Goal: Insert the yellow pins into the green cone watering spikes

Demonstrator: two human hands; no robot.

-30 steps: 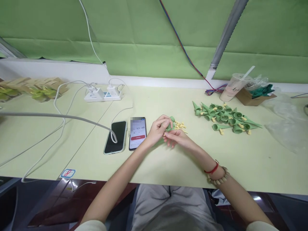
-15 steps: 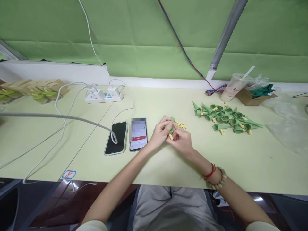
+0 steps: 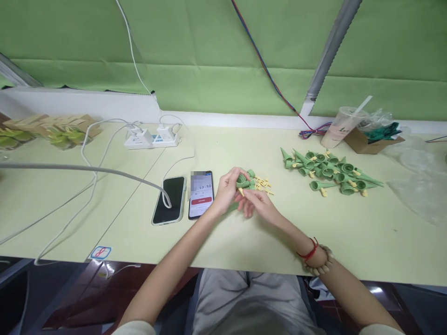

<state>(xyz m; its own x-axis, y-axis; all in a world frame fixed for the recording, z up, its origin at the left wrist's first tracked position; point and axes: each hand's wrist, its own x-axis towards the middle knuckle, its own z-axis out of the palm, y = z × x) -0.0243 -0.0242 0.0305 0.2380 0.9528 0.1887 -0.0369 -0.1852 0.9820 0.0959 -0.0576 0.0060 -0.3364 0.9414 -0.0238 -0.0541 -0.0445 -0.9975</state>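
My left hand (image 3: 227, 190) is closed around a green plastic cone (image 3: 241, 179), its round mouth facing up between the thumb and fingers. From the cone's side sticks a small yellow peg (image 3: 240, 191). My right hand (image 3: 260, 204) reaches in from the right, its thumb tip at the peg and its other fingers apart below, slightly blurred. Just behind the hands lie more green cones (image 3: 252, 176), partly covered, and a scatter of loose yellow pegs (image 3: 264, 184). Farther right is a heap of green cones (image 3: 327, 172) with yellow pegs on several of them.
Two phones, a dark one (image 3: 169, 200) and a lit one (image 3: 201, 195), lie left of my hands. A power strip (image 3: 152, 141) with white cables stands behind them. At the back right are a drink cup (image 3: 338, 129), a cardboard box (image 3: 370, 143) and clear plastic bags (image 3: 421, 195).
My hands were close together around the cone; the right one has loosened and spread its fingers. The peg has shifted slightly up and left, and more loose pegs show behind.
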